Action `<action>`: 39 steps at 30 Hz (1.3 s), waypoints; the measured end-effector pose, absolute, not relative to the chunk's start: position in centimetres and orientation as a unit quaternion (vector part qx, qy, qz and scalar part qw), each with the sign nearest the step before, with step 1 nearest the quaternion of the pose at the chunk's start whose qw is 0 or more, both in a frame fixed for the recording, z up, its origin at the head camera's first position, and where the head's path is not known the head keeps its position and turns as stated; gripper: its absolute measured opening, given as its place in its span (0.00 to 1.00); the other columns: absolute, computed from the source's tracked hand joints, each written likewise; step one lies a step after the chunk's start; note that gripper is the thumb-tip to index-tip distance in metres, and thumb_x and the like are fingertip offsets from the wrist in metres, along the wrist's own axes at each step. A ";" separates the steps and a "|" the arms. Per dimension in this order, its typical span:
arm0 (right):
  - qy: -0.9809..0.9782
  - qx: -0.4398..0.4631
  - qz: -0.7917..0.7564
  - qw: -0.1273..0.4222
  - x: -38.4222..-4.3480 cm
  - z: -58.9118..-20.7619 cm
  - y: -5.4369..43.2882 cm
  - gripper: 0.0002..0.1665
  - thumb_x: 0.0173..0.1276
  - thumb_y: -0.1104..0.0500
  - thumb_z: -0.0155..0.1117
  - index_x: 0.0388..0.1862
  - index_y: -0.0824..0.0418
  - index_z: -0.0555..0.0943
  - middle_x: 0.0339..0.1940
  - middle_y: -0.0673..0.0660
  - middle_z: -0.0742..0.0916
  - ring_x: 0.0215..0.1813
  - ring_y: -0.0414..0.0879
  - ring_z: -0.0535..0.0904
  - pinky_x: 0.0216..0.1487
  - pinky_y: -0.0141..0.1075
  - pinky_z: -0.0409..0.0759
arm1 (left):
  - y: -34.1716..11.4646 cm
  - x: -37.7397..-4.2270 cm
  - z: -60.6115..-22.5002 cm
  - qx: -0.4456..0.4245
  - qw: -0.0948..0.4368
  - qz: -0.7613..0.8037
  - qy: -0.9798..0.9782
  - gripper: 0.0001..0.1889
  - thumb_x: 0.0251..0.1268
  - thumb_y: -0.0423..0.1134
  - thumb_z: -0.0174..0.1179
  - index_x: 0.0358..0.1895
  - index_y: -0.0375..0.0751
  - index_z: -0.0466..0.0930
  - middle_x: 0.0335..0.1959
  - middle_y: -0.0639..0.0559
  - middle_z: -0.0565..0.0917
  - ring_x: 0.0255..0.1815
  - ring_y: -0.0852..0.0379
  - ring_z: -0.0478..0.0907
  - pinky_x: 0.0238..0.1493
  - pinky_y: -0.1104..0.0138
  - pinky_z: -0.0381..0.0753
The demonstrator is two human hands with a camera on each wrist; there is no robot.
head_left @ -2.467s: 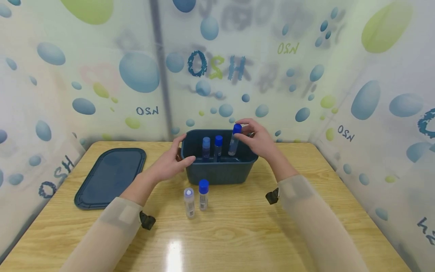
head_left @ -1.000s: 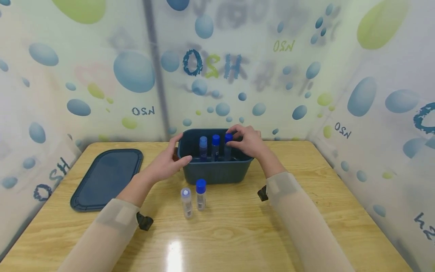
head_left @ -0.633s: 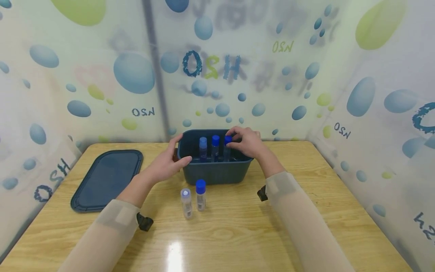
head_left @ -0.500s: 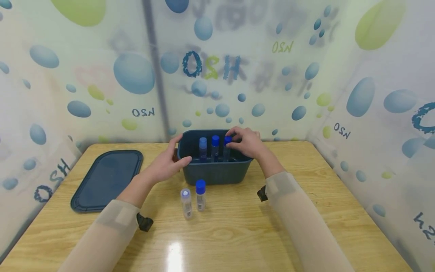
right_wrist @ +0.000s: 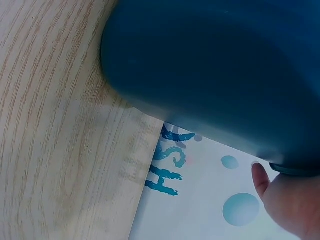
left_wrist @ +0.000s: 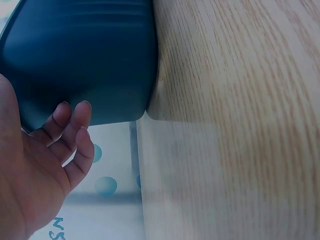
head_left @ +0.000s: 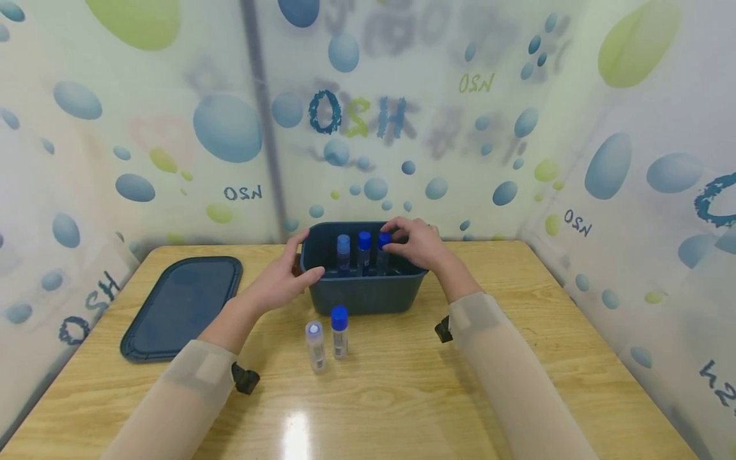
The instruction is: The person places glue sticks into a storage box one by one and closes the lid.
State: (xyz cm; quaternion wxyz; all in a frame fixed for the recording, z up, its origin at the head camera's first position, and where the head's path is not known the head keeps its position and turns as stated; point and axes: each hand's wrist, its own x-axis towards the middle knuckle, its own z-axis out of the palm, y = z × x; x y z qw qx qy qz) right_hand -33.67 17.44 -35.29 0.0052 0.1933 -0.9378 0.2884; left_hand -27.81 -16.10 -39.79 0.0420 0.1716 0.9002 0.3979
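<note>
At the frame's centre, the right grip [head_left: 418,244] pinches a blue-capped tube [head_left: 383,260] upright in the dark bin [head_left: 368,296], whose left end the left grip [head_left: 278,280] holds; this looks like the placing step, the next move likely calling for a gentle release.

Bin [head_left: 365,297]: plastic, smooth walls, low sheen. Bottles [head_left: 340,344]: translucent plastic, smooth; blue caps [head_left: 340,318], opaque plastic, slight shine. Flat tray [head_left: 181,310]: plastic, matt. Table [head_left: 397,396]: wood-grain surface, smooth, glossy where light catches it. Sleeves [head_left: 517,370]: cloth, matt. Backdrop [head_left: 397,64]: printed sheeting, dull; cloth or plastic, cannot tell.
</note>
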 end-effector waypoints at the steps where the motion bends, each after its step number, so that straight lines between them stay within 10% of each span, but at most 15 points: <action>1: -0.937 0.194 0.290 0.006 -33.7 -35.3 17.4 0.23 0.80 0.50 0.72 0.70 0.50 0.82 0.62 0.58 0.92 0.71 0.58 0.82 0.82 0.66 0.52 | -16.1 -27.8 -39.8 0.171 0.043 0.397 0.901 0.52 0.82 0.63 0.59 0.92 0.56 0.34 0.46 0.41 0.85 0.40 0.51 0.81 0.45 0.60 0.84; 9: -0.932 0.193 0.308 0.007 -33.9 -35.7 17.6 0.25 0.80 0.50 0.72 0.72 0.49 0.81 0.65 0.59 0.91 0.74 0.60 0.80 0.86 0.68 0.48 | -16.1 -27.7 -39.7 0.169 0.044 0.400 0.900 0.52 0.82 0.63 0.60 0.92 0.56 0.34 0.48 0.41 0.85 0.41 0.50 0.81 0.46 0.60 0.84; 17: -0.920 0.187 0.345 0.002 -33.8 -35.8 17.6 0.26 0.81 0.51 0.71 0.74 0.49 0.79 0.68 0.59 0.89 0.75 0.62 0.80 0.75 0.62 0.76 | -16.3 -27.8 -39.8 0.172 0.044 0.402 0.898 0.52 0.82 0.63 0.60 0.92 0.57 0.34 0.51 0.40 0.86 0.43 0.50 0.82 0.47 0.60 0.84; 39: -0.854 0.205 0.470 0.093 -32.1 -34.3 17.9 0.21 0.82 0.49 0.70 0.68 0.52 0.84 0.62 0.59 0.90 0.71 0.57 0.80 0.76 0.64 0.73 | -16.2 -27.9 -39.8 0.167 0.045 0.394 0.903 0.51 0.83 0.62 0.59 0.92 0.57 0.33 0.51 0.40 0.85 0.43 0.49 0.82 0.47 0.59 0.83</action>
